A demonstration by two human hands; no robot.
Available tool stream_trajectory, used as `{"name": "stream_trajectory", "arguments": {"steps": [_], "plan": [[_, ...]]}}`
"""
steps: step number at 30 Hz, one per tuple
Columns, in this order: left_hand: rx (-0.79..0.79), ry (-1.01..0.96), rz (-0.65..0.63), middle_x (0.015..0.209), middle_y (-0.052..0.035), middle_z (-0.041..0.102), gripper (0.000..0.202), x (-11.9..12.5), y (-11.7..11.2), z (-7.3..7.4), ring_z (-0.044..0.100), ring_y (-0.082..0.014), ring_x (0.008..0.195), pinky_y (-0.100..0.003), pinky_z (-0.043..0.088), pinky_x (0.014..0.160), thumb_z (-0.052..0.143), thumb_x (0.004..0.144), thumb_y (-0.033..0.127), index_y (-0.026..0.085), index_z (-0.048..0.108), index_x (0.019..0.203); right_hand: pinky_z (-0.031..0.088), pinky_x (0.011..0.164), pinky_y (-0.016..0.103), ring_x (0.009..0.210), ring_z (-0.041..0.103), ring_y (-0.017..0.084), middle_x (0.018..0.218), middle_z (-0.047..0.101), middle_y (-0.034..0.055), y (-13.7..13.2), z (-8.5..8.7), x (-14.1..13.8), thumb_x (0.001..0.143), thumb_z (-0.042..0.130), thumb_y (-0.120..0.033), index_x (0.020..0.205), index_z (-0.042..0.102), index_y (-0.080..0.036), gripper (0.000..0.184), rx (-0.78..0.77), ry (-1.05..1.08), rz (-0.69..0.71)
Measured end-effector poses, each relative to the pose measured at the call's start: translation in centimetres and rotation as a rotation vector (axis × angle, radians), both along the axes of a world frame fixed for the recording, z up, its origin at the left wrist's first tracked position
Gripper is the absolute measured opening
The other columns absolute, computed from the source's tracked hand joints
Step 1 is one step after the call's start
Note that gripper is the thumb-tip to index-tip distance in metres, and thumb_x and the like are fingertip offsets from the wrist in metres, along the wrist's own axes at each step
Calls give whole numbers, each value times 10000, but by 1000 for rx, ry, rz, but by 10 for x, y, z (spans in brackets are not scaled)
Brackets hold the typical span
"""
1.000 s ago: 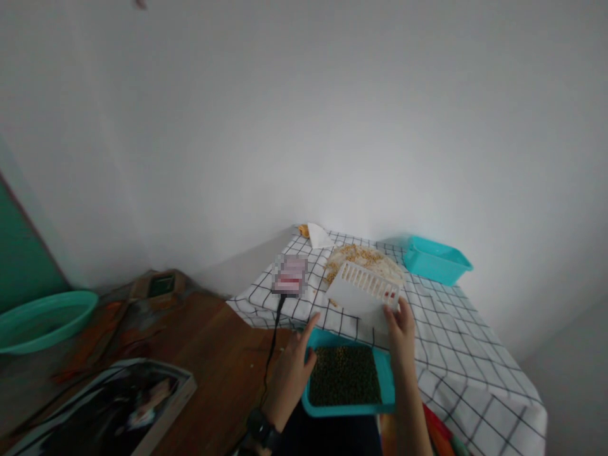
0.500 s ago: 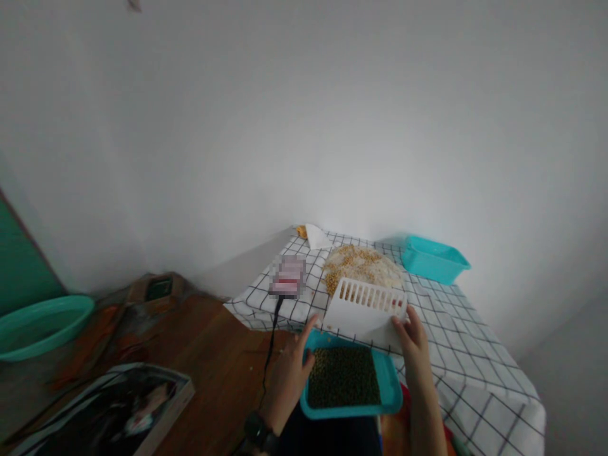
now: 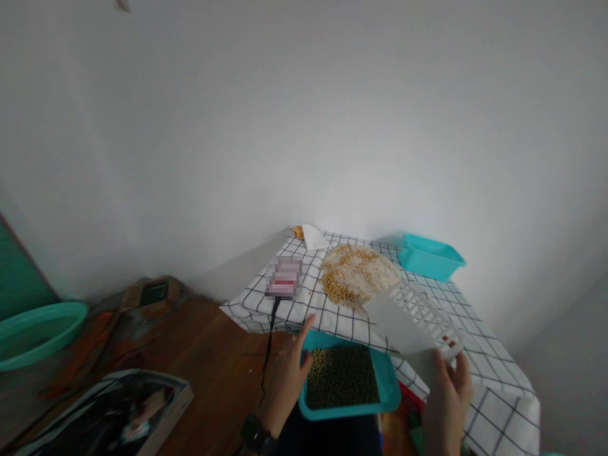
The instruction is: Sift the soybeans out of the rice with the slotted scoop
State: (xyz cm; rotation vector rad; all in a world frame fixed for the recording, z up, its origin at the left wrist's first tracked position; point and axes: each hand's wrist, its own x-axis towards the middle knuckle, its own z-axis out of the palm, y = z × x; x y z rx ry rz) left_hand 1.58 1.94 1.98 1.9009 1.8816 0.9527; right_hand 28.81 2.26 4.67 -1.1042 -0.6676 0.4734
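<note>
My left hand [image 3: 289, 373] is at the left rim of a blue plastic tray [image 3: 390, 386], thumb over the rim and index finger stretched along its far corner; the other fingers are hidden. Dark green beans [image 3: 344, 377] fill most of the tray, with yellowish ones at the left. In my right hand [image 3: 449, 386] is a white plastic piece with a slotted edge [image 3: 403, 316], gripped by its right end, tilted and clear of the tray. Just behind it, yellow beans [image 3: 339, 288] lie on a round pale sheet [image 3: 373, 272].
A checked cloth [image 3: 494, 361] covers the table. At its back right stands a turquoise bin [image 3: 430, 256]; on the left lie a blurred pink device [image 3: 284, 277] with a black cable and a white paper [image 3: 313, 237]. An open box [image 3: 166, 411] and a green basin [image 3: 42, 329] are on the floor.
My right hand has moved right and towards me with the white slotted piece, turning it away from above the tray's far edge. My left hand has stayed at the tray.
</note>
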Motion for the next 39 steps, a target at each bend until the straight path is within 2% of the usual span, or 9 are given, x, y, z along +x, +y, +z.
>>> {"name": "stream_trajectory", "arguments": {"steps": [5,8,10,14,20,24,27,33,39], "plan": [[-9,-19,2,1134,-40,673,679,1,0,4,647,-177,1076,-297,485,939,429,878,129,336,291,1510,523,845,395,1025,620,269,1168,636,98,-23,1,18,795,659,-436,1162,605,-206,437,55,-13,-268],[-2,-28,-5,1150,-42,675,669,2,0,5,639,-180,1108,-303,477,959,432,876,133,330,307,1504,502,906,395,1062,606,247,1211,617,69,-28,5,27,796,665,-419,1164,600,-236,416,111,14,-335],[-1,-34,-4,1148,-41,678,674,1,1,5,637,-181,1119,-306,474,968,435,871,131,326,308,1503,503,892,367,1025,618,226,1175,634,61,-27,4,26,782,687,-418,1177,599,-224,449,93,52,-275],[8,-48,-17,1151,-43,681,668,0,2,3,634,-184,1133,-310,475,972,427,873,141,318,304,1506,507,875,348,1012,624,228,1127,661,76,-22,-1,13,790,684,-438,1225,595,-182,512,12,7,-64],[12,-54,-23,1153,-48,685,656,0,2,5,636,-192,1139,-330,477,986,421,877,147,310,314,1504,477,926,343,1013,621,211,1180,645,82,-24,2,13,800,678,-425,1228,590,-172,505,94,-43,-164],[22,-54,-13,1144,-43,692,656,1,2,5,626,-191,1159,-340,471,1005,428,872,138,307,329,1498,455,939,373,1030,614,237,1139,662,94,-32,8,18,801,664,-455,1194,606,-161,494,-10,-112,-126],[32,-62,-28,1153,-43,692,654,1,3,4,614,-189,1177,-342,471,1011,424,877,139,304,321,1501,450,926,382,1044,609,255,1168,653,113,-37,11,20,821,630,-461,1214,592,-159,497,-24,-194,-170],[30,-79,-24,1213,-55,678,648,1,2,5,620,-200,1173,-359,486,996,416,883,138,303,319,1503,451,779,343,906,632,262,1040,692,117,-41,19,24,813,599,-500,1200,609,-162,514,-170,-393,-172],[26,-67,-29,1204,-58,684,644,1,2,6,644,-206,1128,-369,501,975,412,890,135,294,316,1506,456,744,354,886,656,294,1007,699,142,-53,44,14,844,515,-491,1184,622,-150,493,-284,-628,-185]]}}
